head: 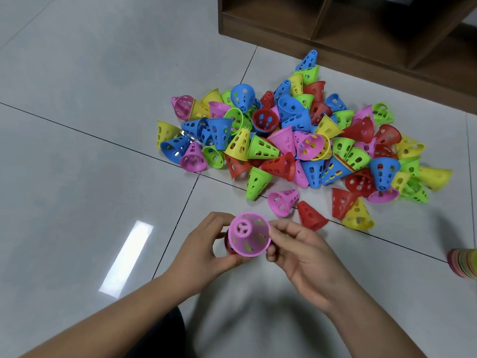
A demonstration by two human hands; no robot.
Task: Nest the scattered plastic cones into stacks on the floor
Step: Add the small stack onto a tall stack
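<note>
Low in the middle of the frame, both hands were closed on one pink cone [249, 235], held above the floor [77, 125] with its narrow capped end tipped up toward the camera. The left hand [204, 250] curled round its left side, thumb under the wide rim. The right hand [302, 254] pinched the rim on the right with thumb and fingertips. A red cone [229, 245] showed only as a sliver behind the pink one, against the left palm; whether it was nested inside could not be told.

The heap of cones [296, 135], blue, green, yellow, red and pink, lay across the centre and right of the frame. A loose pink one [282, 201] lay at its lower edge. A nested stack [464, 263] stood cut off at the right edge. A brown wooden shelf [361, 27] filled the upper right.
</note>
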